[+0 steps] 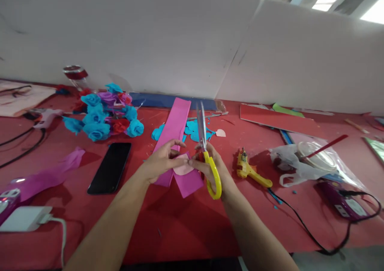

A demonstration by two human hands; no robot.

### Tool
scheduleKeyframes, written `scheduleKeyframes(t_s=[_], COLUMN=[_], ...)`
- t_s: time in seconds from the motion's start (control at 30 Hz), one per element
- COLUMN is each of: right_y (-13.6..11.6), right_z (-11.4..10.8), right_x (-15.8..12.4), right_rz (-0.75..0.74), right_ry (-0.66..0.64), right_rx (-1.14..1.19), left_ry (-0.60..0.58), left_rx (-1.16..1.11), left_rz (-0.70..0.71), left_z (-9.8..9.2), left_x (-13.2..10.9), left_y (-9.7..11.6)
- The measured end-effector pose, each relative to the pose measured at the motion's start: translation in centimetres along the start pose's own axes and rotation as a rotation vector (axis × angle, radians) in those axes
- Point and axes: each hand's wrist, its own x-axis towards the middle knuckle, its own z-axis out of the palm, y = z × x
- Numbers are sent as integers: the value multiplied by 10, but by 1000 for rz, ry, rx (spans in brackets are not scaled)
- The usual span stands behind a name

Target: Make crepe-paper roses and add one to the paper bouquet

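My left hand (160,162) pinches a folded piece of magenta crepe paper (189,184) with a pale pink paper cutout (181,168) lying on top. The yellow-handled scissors (202,123) are in my right hand (218,165), blades pointing up and away from me. My right thumb and fingertips also touch the cutout's edge. Behind my left hand lies a long magenta crepe strip (177,117). Blue paper petals (195,133) are scattered beyond my hands, with another pale petal-shaped cutout (221,133) beside them.
Blue, red and purple paper flowers (97,119) stand at the left behind a black phone (110,168). Rightward are a yellow glue gun (252,171), its trailing cord, a plastic bag (288,163) and a purple power strip (342,201). A red board (279,119) lies near the wall.
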Motion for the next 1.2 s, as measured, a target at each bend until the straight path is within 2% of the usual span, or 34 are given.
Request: scheduleKeyframes(t_s=[0.07,0.13,0.23,0.4,0.6,0.8,0.97,1.03,1.13,1.2], right_y=[0,-1,-4,-7,-3,-8,-15,-13,-9,-7], right_z=[-1,-3,-5,-2,-1,-4,-7,-6,-3,-1], right_x=[3,5,5,2,2,0,1,1,2,3], right_rz=[-49,-105,-143,-117,-122,-125,-95,-89,-105,-114], right_ry=[100,173,217,175,194,186,106,105,170,239], right_rx=[51,85,114,126,87,27,-24,-30,6,60], left_ry=[84,99,143,218,262,255,223,246,324,304], left_rx=[-121,-223,-279,-279,-213,-184,-172,-233,-450,-590], left_rz=[-31,-76,-89,-78,-59,-83,-136,-146,-149,-126], left_z=[3,7,11,11,10,7,8,8,8,10], left_x=[4,7,9,9,9,9,9,9,9,8], left_y=[-1,-4,-8,-8,-7,-8,-6,-5,-3,-2])
